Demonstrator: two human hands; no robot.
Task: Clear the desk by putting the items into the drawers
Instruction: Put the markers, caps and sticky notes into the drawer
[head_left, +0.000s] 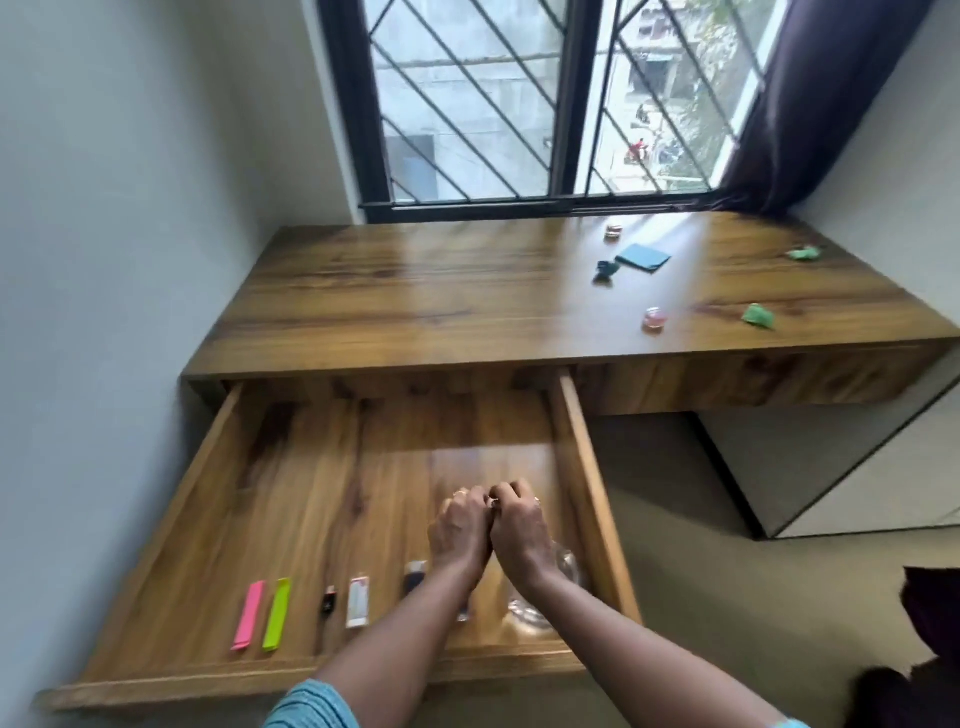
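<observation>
turquoise sleeve (311, 706) nearest; left hand (460, 530) and right hand (519, 525) touch over the open drawer (208, 683), fingers curled, contents i cannot tell. pink strip (248, 616) lies inside, near left; blue pad (643, 258) far right on the desk (415, 291).

Teal sleeve (311, 709) — ribbed, finger ring (460, 493) (thin)
</observation>
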